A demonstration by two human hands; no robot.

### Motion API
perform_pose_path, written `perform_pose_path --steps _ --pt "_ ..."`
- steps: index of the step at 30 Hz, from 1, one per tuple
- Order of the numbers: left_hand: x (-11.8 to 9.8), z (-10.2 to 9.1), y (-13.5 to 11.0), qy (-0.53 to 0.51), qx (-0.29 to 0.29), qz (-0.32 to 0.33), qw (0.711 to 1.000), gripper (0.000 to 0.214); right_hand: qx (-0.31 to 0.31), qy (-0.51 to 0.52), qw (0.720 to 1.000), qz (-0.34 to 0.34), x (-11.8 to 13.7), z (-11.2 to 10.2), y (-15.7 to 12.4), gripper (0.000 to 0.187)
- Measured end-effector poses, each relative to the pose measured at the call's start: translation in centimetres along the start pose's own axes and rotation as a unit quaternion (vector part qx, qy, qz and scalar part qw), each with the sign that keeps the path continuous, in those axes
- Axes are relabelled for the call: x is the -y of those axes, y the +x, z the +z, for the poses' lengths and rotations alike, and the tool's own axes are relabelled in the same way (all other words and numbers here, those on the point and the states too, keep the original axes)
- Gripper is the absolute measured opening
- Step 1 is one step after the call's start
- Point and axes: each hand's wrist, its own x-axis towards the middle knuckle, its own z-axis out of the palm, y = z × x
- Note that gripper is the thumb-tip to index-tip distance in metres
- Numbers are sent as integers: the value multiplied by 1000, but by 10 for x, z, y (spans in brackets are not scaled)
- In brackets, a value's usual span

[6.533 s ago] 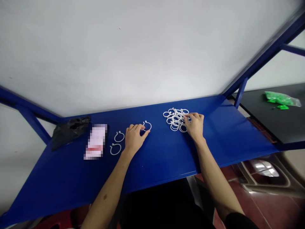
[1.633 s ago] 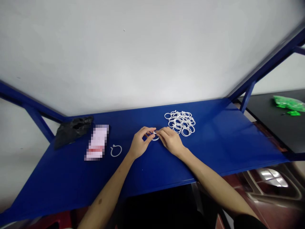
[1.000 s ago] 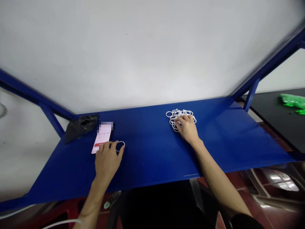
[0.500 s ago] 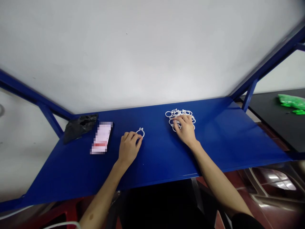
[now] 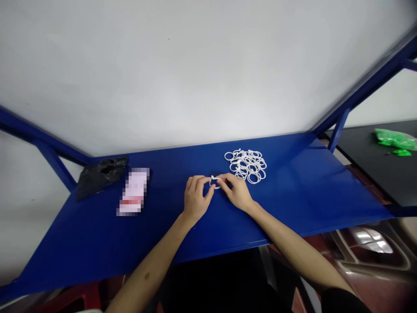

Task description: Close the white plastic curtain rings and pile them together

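Note:
My left hand and my right hand meet at the middle of the blue shelf. Between their fingertips they pinch a small white plastic ring, partly hidden by the fingers. Whether it is one ring or two joined I cannot tell. A pile of several white rings lies just behind and to the right of my right hand.
A phone lies flat at the left, with a crumpled black bag behind it. A white wall backs the shelf. A black table at the far right carries a green bag. Blue frame posts rise at both ends.
My left hand carried a ring from the left side to the middle. My right hand left the pile and came to meet it. The loose rings by the phone are gone.

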Motion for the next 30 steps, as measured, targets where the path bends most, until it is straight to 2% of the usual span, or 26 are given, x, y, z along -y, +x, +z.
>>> perform_pose_path --steps 2,6,9,12,18,20,22,25,28,30 --pt "1 -2 2 -50 -16 -68 996 20 1 -17 999 -29 -1 -1 -1 20" --pt "1 -5 7 -182 32 -199 962 19 -1 -14 1000 -27 -3 3 -5 24" --pt "2 -4 6 -246 33 -249 936 19 15 -12 999 -39 -1 6 -6 21" --pt "1 -4 2 -267 11 -267 926 15 35 -9 997 -69 1 5 -6 21" --pt "-1 -6 -1 -243 18 -212 946 12 90 -42 986 -135 -3 -1 -8 25" --pt "0 -6 2 -229 27 -189 955 13 90 -60 983 -148 -4 -2 -7 23" --pt "2 -7 6 -210 35 -159 964 16 63 -87 982 -155 -2 -2 -5 22" --pt "6 -7 12 -146 48 -102 983 29 -15 -163 976 -143 3 -6 2 21" --pt "13 -6 12 -40 58 -68 995 41 -101 -247 958 -109 2 -17 11 22" --pt "18 -5 9 25 65 -66 995 42 -133 -293 942 -92 -7 -26 17 22"
